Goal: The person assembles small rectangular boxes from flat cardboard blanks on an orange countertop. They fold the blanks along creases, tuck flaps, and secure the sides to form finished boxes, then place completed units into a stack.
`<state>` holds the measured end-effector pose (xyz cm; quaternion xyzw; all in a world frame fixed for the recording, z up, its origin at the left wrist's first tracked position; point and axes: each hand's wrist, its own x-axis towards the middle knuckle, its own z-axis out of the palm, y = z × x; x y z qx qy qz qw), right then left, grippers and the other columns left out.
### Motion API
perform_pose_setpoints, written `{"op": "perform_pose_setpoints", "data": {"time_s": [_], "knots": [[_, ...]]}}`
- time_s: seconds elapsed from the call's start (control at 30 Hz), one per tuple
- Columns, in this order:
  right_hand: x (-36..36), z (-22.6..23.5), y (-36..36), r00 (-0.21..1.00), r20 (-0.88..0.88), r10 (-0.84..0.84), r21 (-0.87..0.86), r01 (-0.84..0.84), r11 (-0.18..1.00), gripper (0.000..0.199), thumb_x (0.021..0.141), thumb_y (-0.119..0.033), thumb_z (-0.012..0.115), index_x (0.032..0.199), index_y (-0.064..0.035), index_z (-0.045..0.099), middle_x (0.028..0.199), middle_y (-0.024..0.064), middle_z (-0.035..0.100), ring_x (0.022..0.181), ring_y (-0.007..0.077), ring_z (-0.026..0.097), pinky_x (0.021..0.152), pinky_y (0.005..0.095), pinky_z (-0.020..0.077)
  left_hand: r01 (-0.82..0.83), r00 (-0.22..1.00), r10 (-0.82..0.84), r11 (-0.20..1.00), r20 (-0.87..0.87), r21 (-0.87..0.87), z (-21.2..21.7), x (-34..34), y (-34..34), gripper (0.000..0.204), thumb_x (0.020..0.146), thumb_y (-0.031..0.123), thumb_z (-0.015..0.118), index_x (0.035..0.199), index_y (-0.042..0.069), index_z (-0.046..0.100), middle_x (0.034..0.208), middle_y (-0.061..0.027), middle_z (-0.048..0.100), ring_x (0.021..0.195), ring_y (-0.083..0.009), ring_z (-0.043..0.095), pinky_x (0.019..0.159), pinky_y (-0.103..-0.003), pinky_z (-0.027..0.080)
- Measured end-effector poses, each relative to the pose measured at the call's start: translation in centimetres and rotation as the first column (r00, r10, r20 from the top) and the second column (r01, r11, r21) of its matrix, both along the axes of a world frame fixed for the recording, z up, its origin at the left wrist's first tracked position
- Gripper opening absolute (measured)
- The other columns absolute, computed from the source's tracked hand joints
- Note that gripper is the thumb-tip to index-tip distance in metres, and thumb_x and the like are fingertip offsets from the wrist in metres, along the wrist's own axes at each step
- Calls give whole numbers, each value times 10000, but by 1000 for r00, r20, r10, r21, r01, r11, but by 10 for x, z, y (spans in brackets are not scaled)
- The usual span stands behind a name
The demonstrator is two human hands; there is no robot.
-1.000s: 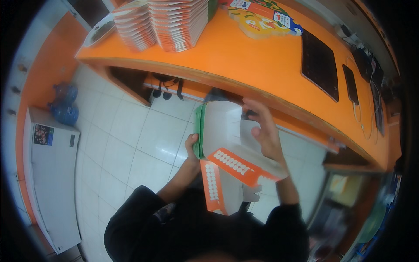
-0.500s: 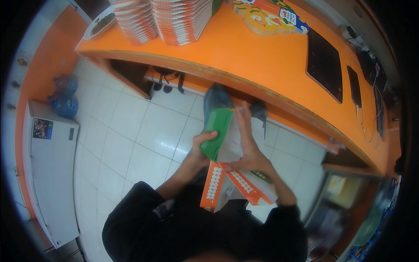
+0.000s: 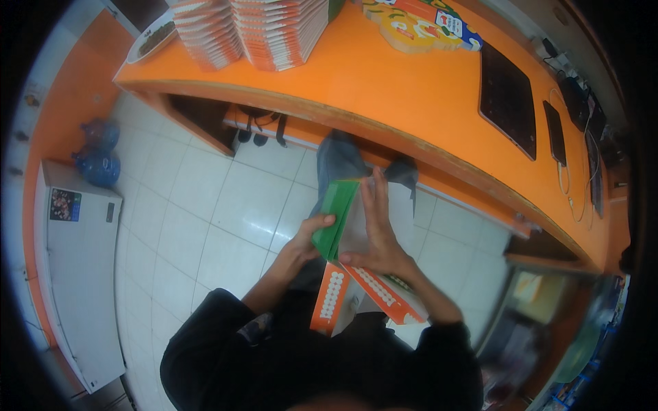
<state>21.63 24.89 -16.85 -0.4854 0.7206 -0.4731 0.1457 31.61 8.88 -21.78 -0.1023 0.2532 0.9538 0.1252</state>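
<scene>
A partly folded cardboard carton (image 3: pixel 335 215), green outside with a plain white inside, is held over my lap. Two orange flaps (image 3: pixel 375 287) with white scalloped patterns spread from its near end. My left hand (image 3: pixel 308 239) is closed on the green side, thumb lying on the panel and the other fingers mostly hidden beneath. Against the white inner panel, my right hand (image 3: pixel 382 236) is open, its fingers stretched away from me and its thumb pointing left by the fold above the orange flap.
An orange counter (image 3: pixel 404 89) curves ahead, bearing tall stacks of folded orange-and-white cartons (image 3: pixel 277 34), a cartoon cutout (image 3: pixel 411 31), a dark tablet (image 3: pixel 507 101) and a phone (image 3: pixel 554 133). A white fridge (image 3: pixel 82 274) and blue water bottles (image 3: pixel 97 164) stand left.
The carton and both hands have come slightly nearer to me and a little left. My right fingers still lie along the white panel, and my left hand keeps its grip.
</scene>
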Motion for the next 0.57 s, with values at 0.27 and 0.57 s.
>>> {"op": "perform_pose_setpoints", "data": {"time_s": [0.27, 0.57], "knots": [[-33, 40, 7, 912, 389, 131, -155, -76, 985, 1115, 656, -742, 646, 1482, -103, 256, 1557, 189, 73, 1444, 357, 6, 1132, 524, 70, -224, 952, 242, 968, -186, 112, 20, -10, 9, 732, 800, 312, 631, 1387, -14, 338, 1274, -199, 490, 1202, -315, 497, 1043, -396, 396], [-26, 41, 27, 686, 675, 271, -116, -264, 957, 1000, 704, -260, 797, 1497, -116, 206, 1546, 170, 140, 1430, 337, 153, 1133, 444, 166, -427, 790, 326, 900, -519, -86, 64, -26, -34, 1082, 604, 343, 731, 1480, 120, 136, 1397, -190, 349, 1165, -411, 518, 933, -548, 470]]}}
